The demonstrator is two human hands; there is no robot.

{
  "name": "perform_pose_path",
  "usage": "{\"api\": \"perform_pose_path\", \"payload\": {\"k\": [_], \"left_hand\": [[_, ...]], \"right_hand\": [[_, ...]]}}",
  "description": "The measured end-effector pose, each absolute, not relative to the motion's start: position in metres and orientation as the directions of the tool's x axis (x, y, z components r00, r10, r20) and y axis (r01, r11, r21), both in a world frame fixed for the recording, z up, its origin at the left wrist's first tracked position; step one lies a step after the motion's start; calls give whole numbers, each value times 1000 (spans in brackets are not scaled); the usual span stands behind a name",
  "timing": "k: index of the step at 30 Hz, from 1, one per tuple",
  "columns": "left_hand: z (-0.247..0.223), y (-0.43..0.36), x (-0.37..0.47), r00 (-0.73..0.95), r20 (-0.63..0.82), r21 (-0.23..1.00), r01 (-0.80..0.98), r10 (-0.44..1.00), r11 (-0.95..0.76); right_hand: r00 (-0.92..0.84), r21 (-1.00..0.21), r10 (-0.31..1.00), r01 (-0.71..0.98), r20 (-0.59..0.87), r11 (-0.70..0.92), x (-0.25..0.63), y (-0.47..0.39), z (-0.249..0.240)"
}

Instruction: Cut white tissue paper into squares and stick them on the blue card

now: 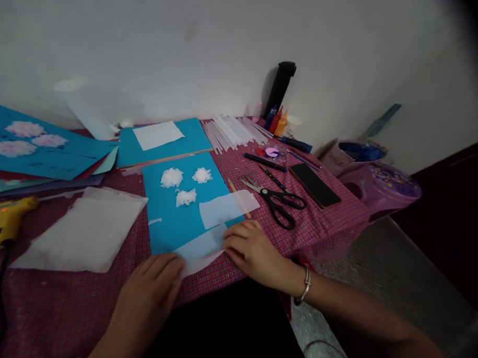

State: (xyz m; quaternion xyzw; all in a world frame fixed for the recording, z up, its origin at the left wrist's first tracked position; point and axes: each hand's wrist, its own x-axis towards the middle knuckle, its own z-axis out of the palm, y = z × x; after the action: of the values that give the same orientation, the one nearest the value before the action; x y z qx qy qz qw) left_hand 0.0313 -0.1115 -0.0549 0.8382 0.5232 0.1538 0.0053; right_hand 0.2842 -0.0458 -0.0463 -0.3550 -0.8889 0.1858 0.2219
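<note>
Held between the two hands at the table's near edge, the thin white rectangular paper strip [204, 249] overlaps the near edge of the blue paper sheet [166, 236]. Left hand [150, 284] pinches its left end; right hand [249, 246] pinches its right end, fingertips apparently closed, though partly blurred. Black-handled scissors [274, 198] lie open beyond the right hand.

On the bench [51, 305], the glue gun [7, 221] lies far left, then the loose sheets [84, 231], then the near card [166, 231] with three paper tufts [172, 177] on it. The paper strip [200, 249] crosses its front edge. Behind it lies the far card [194, 133], left of the sticks [231, 132]. The scissors [273, 194] lie right, between near card and phone [315, 184]; bottles [281, 124] stand behind.
</note>
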Motion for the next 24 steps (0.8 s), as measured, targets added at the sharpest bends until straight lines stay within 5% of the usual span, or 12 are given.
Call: {"api": "perform_pose_path", "payload": {"k": [5, 12, 24], "left_hand": [[-56, -117, 20, 259, 276, 393, 849, 926, -355], [-59, -133, 25, 124, 369, 352, 898, 921, -262], [-54, -106, -5, 176, 168, 525, 816, 970, -239]], "right_hand": [[-557, -644, 803, 540, 211, 543, 282, -31, -45], [-618, -684, 774, 508, 133, 523, 273, -21, -40], [-549, -729, 833, 542, 70, 418, 271, -23, -40]]}}
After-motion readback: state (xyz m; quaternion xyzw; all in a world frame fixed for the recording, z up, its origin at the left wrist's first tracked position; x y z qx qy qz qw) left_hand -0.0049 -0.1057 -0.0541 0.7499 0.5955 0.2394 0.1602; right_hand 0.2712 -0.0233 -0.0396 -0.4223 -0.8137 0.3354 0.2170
